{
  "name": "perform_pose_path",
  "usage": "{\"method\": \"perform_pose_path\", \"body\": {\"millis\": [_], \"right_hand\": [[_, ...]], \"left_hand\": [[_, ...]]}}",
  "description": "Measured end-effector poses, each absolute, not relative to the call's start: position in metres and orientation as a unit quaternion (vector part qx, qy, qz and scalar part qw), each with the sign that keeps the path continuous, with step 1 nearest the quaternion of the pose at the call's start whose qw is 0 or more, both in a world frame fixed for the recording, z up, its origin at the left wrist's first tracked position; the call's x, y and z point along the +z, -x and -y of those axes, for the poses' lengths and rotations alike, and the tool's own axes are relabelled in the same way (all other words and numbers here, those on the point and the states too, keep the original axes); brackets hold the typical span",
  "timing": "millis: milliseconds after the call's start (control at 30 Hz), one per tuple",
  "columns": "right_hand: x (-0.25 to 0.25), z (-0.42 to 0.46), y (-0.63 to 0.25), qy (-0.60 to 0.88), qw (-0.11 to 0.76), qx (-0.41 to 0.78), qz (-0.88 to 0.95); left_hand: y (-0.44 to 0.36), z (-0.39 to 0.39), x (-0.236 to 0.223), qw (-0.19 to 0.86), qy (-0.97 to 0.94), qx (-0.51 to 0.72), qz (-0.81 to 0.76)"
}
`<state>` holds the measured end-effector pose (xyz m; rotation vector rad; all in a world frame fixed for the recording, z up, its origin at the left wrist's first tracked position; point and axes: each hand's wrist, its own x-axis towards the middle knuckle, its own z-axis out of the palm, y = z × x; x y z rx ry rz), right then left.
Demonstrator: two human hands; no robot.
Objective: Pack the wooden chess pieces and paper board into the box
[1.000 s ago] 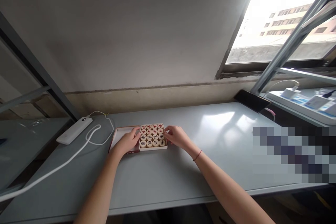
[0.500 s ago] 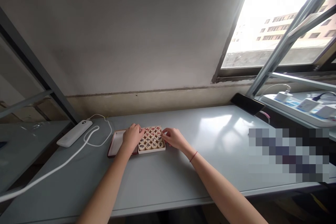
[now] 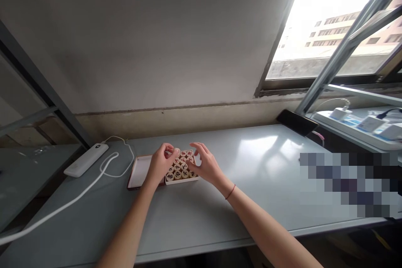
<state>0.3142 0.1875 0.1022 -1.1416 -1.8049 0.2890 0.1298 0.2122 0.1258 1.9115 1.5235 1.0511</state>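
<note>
A shallow box (image 3: 182, 181) holds rows of round xiangqi pieces (image 3: 177, 175) with red characters at the back and black ones in front. Joined on its left lies the lid (image 3: 140, 171), its pale inside facing up. My left hand (image 3: 162, 160) is above the box's left side, thumb and fingers closed on a xiangqi piece (image 3: 177, 151) at its back edge. Over the box's right side hovers my right hand (image 3: 205, 163), fingers and thumb spread, nothing visible between them. Both hands hide some of the pieces.
On the grey desk (image 3: 194, 217), a white power bank (image 3: 86, 160) with a white cable lies to the left. A dark phone (image 3: 297, 122) leans at the back right, near a white power strip (image 3: 354, 127) with chargers. A blurred-out patch covers the right side.
My left hand has lifted slightly and now pinches a xiangqi piece above the box. My right hand has opened and moved from the box's right edge over the pieces.
</note>
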Motion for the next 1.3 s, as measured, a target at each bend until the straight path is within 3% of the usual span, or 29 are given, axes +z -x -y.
{"method": "perform_pose_path", "body": {"millis": [100, 167, 267, 367, 600, 733, 900, 1300], "right_hand": [[0.106, -0.181, -0.300, 0.386, 0.514, 0.091, 0.761], [0.107, -0.182, -0.299, 0.375, 0.526, 0.089, 0.758], [0.105, -0.192, -0.313, 0.428, 0.533, 0.072, 0.726], [0.094, -0.209, -0.337, 0.521, 0.531, 0.027, 0.668], [0.066, -0.229, -0.356, 0.705, 0.302, 0.037, 0.640], [0.063, -0.228, -0.352, 0.714, 0.304, 0.046, 0.630], [0.062, -0.227, -0.353, 0.717, 0.311, 0.059, 0.621], [0.057, -0.229, -0.355, 0.710, 0.343, 0.064, 0.612]], "left_hand": [[-0.145, -0.199, 0.131, 0.379, -0.670, 0.411, -0.489], [-0.150, -0.196, 0.132, 0.414, -0.650, 0.417, -0.482], [-0.142, -0.200, 0.130, 0.328, -0.675, 0.394, -0.531], [-0.124, -0.209, 0.127, 0.110, -0.726, 0.342, -0.586], [-0.117, -0.212, 0.117, -0.050, -0.734, 0.149, -0.660], [-0.131, -0.208, 0.116, -0.066, -0.724, 0.108, -0.678], [-0.143, -0.204, 0.119, -0.009, -0.711, 0.082, -0.699], [-0.143, -0.205, 0.116, -0.008, -0.701, 0.102, -0.705]]}}
